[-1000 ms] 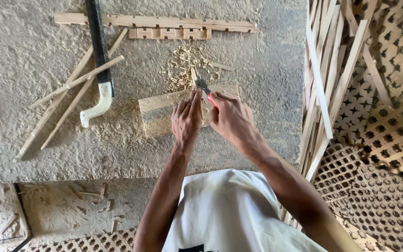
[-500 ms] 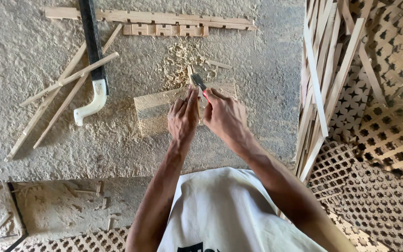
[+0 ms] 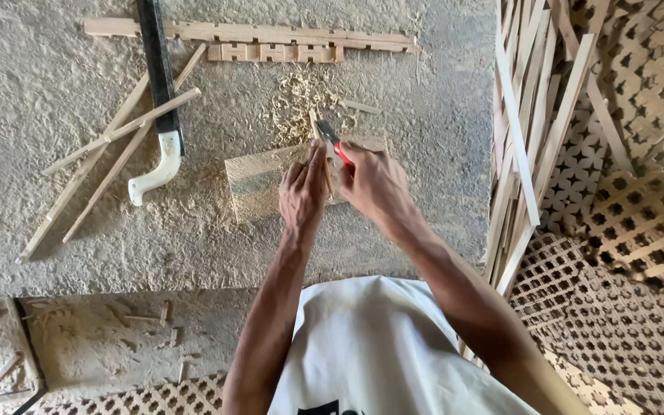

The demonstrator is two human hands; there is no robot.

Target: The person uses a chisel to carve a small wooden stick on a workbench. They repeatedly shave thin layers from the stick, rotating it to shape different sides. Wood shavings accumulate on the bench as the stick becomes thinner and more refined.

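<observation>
Between both hands' fingers (image 3: 313, 165) — thin wooden strip (image 3: 319, 142), red-handled knife (image 3: 333, 144).

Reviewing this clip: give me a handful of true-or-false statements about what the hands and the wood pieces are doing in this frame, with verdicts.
1. The right hand grips a red-handled knife. True.
2. The left hand lies flat on the lattice panels. False: it pinches a thin wooden strip over a flat wooden board.
3. Wood shavings lie on the concrete beyond the board. True.
4. The saw with the white handle lies to the right of the hands. False: it lies to their left, across loose sticks.
5. A long notched strip lies at the far edge of the floor. True.
</observation>
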